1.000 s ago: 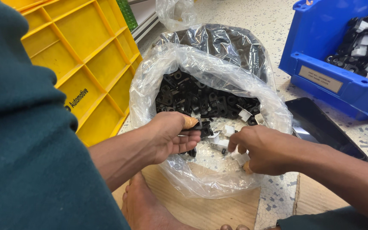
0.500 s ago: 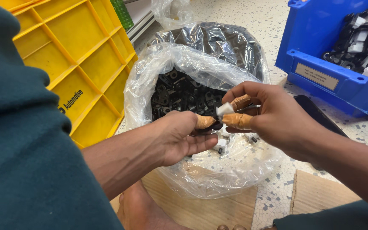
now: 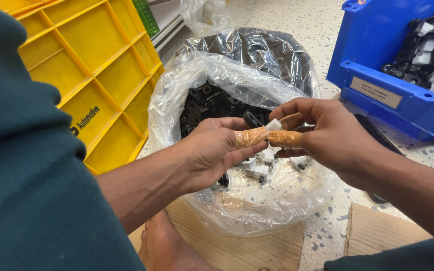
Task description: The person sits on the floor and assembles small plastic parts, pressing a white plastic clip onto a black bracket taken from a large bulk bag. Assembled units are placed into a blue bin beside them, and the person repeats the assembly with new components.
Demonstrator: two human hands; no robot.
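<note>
- The left hand point(image 3: 217, 150) and the right hand point(image 3: 322, 135) meet thumb to thumb over the open mouth of a clear plastic bag point(image 3: 177, 95).
- Between them sits a small white piece point(image 3: 274, 124), pinched at the fingertips with a dark ring-shaped part point(image 3: 252, 119) just behind it; both hands are closed in a fingertip pinch on this pair, the remaining fingers curled loosely.
- Both thumbs are wrapped in tan tape, and their tips touch just below the white piece.
- The white piece lies at the very tips of both hands, a shade nearer the right hand's forefinger; it is too small to tell its long axis with any confidence.
- Directly beneath the hands, in the bag, lie loose white parts point(image 3: 259, 168), and farther from the hands a heap of black parts point(image 3: 207, 100).
- Beyond the left hand stands a yellow crate point(image 3: 101, 65), its compartments showing nothing inside.
- Beyond the right hand is a blue bin point(image 3: 377, 55) holding mixed black and white parts.
- Nearer the body than the hands, a bare foot point(image 3: 172, 246) rests on cardboard point(image 3: 257, 251).
</note>
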